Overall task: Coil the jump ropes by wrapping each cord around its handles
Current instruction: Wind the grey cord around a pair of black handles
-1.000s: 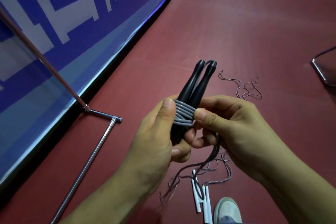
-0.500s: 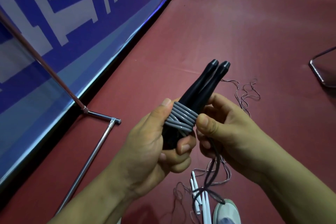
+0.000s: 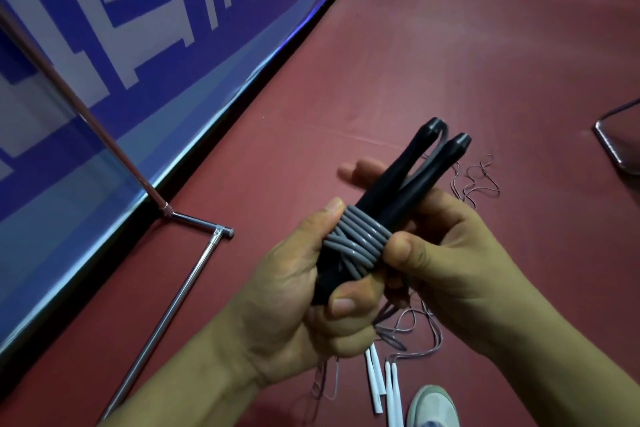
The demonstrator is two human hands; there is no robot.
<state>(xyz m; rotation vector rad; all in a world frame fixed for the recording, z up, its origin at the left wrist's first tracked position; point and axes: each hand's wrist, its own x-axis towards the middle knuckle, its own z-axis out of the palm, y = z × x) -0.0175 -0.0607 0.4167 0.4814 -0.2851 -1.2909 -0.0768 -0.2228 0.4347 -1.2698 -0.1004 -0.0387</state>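
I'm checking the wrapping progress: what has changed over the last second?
The black handles have tilted further right, their tips spreading apart. The coil of grey cord has gained turns that now cross, and the loose tail below hardly shows now. The right hand has slid its fingers behind the handles, thumb on the coil. Unchanged: the left hand grips the handles' lower ends; the white handles lie on the floor.

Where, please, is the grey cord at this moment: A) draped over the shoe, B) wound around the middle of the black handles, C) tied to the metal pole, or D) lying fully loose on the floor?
B: the cord lies in several turns round the middle of the handles, held between the left hand and the right hand.
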